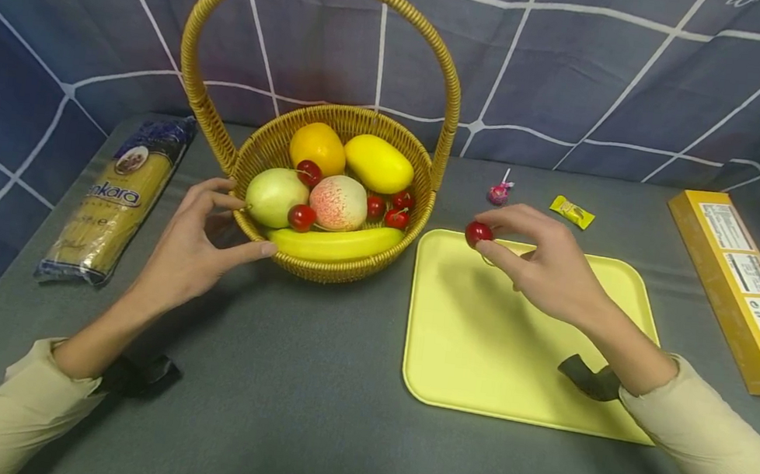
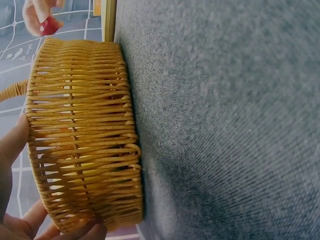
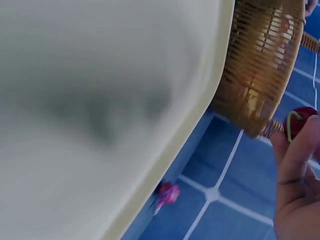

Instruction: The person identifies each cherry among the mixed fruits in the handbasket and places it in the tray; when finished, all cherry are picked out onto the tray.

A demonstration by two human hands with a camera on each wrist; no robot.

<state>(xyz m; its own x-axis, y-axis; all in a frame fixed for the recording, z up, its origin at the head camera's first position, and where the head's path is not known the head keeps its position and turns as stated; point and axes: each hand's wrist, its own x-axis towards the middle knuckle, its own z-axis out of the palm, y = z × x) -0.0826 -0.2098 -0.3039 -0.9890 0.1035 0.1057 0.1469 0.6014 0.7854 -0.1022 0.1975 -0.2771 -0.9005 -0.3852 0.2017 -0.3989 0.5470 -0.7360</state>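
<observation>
A wicker basket (image 1: 348,271) with a tall handle stands on the grey table. It holds an orange (image 1: 317,148), a yellow mango (image 1: 377,162), a green fruit (image 1: 274,195), a peach (image 1: 338,202), a banana (image 1: 333,243) and several cherries. My left hand (image 1: 240,225) grips the basket's left side, thumb on the front rim; the left wrist view shows the basket wall (image 2: 82,135) against my fingers (image 2: 12,145). My right hand (image 1: 492,238) pinches a red cherry (image 1: 478,233) over the far left edge of the yellow tray (image 1: 480,342). The same cherry (image 3: 300,122) shows in the right wrist view.
A packet of spaghetti (image 1: 113,199) lies left of the basket. Behind the tray lie a pink lollipop (image 1: 499,192) and a yellow wrapped sweet (image 1: 571,212). A long yellow box (image 1: 743,290) lies at the right edge. A blue patterned cloth hangs behind the table.
</observation>
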